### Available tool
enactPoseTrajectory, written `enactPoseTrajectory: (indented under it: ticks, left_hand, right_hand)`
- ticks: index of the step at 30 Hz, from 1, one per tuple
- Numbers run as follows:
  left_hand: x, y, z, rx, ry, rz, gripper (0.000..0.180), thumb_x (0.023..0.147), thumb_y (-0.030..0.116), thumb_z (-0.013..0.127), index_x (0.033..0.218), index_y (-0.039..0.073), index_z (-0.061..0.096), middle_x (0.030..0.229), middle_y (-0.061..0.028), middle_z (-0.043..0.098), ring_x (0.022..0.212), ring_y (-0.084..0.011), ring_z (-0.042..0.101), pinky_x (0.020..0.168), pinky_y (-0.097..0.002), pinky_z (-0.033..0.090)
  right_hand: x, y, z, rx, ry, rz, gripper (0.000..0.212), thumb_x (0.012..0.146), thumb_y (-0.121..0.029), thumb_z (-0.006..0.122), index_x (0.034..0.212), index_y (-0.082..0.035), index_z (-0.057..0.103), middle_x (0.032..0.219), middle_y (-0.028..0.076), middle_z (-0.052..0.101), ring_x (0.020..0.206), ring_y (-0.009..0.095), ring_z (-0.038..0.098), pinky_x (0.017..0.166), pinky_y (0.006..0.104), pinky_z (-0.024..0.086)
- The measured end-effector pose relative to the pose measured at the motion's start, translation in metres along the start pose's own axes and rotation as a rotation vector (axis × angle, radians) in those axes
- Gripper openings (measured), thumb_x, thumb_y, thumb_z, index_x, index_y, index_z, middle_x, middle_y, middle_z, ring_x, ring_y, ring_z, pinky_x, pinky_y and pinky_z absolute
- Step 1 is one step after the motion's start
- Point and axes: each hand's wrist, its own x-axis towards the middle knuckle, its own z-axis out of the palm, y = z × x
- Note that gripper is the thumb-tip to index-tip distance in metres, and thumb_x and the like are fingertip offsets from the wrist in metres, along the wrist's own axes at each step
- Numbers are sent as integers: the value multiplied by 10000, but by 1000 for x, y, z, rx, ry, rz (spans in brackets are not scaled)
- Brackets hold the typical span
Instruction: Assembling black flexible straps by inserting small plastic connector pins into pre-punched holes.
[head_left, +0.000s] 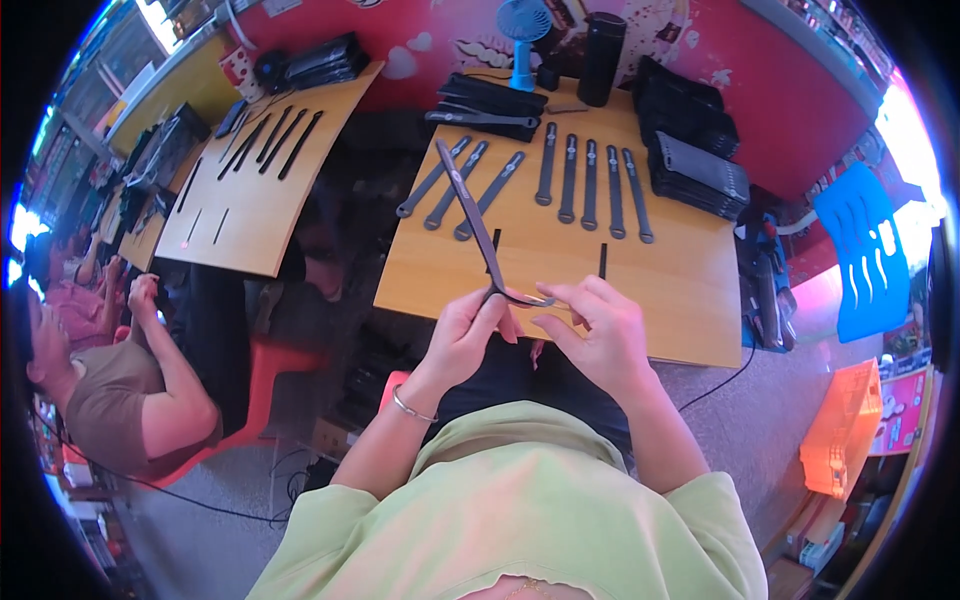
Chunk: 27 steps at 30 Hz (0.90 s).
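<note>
The dark strap [470, 210] is over the near edge of the bench [680, 300], pinched in the fingers of the left hand [462, 335], the nearer one. From that grip its long axis points toward the far left corner; its short lower end bends rightward to the right hand [607, 325], whose thumb and forefinger stand parted; whether they touch it, I cannot tell.

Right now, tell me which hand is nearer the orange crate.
Right. The right hand is to the left of the orange crate; the left hand, gripping a dark strap, is farther left, beyond the right hand.
</note>
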Motion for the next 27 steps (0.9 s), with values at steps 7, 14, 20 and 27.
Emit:
enactPoseTrajectory:
  ticks: [7,14,20,27]
  left_hand:
    - [-2,13,2,-68,70,-31,324,1002,135,348,1242,-31,489,628,-8,511,614,-100,542,642,-230,456]
    - [7,16,-8,-161,97,6,381,1008,153,330,1343,-26,348,598,-27,476,563,-129,532,617,-247,463]
    - [21,11,-8,-260,21,-154,352,990,153,380,1271,-42,463,803,-71,580,759,-140,571,715,-257,459]
    - [46,-2,-12,-332,-50,-255,283,958,90,410,1178,-42,526,884,-64,585,819,-137,548,750,-266,436]
  right_hand:
    - [-4,10,-16,-61,-7,-59,207,793,-152,691,994,-101,688,702,59,545,584,197,560,520,305,439]
    - [-6,86,-46,-217,76,91,129,833,-98,613,930,-113,697,773,73,564,706,257,583,608,338,468]
    - [11,202,-71,-471,170,233,121,813,-119,631,907,-117,707,837,70,572,817,264,572,725,370,442]
    - [49,257,-75,-750,179,187,142,790,-155,662,923,-140,711,865,40,576,889,232,553,805,389,395]
